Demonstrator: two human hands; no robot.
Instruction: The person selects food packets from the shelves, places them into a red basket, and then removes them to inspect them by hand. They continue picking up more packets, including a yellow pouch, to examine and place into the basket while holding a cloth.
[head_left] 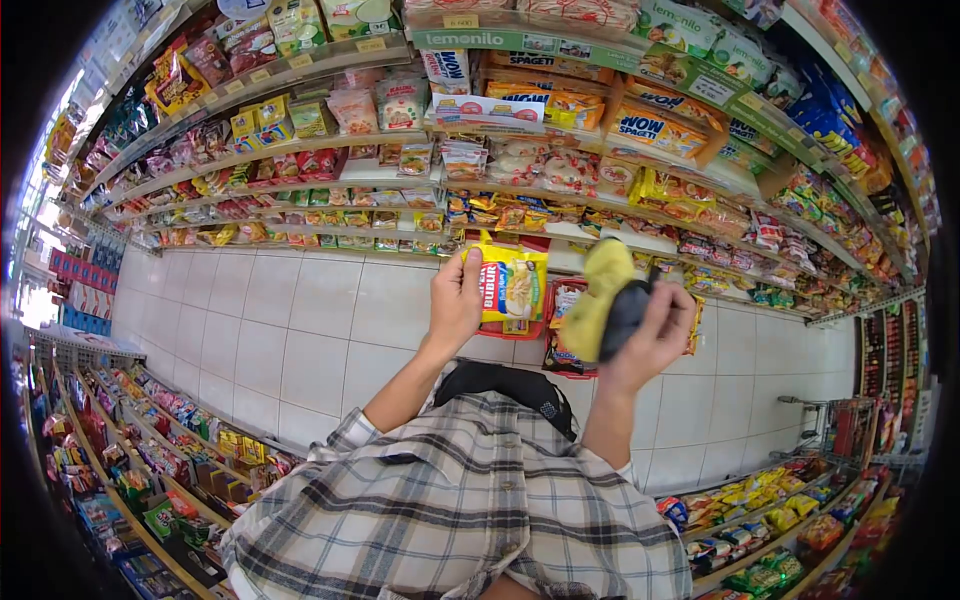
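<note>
While stocked shelves (540,42) bound the white tile floor (310,310) front and back, bare tile runs both sides, cart (840,430) far right. Left hand (458,300) pinches a yellow packet (518,285), BUBUR lettering showing, red basket (528,333) below; right hand (655,335) grips a yellow-and-black item (600,305), too blurred for me to identify.
</note>
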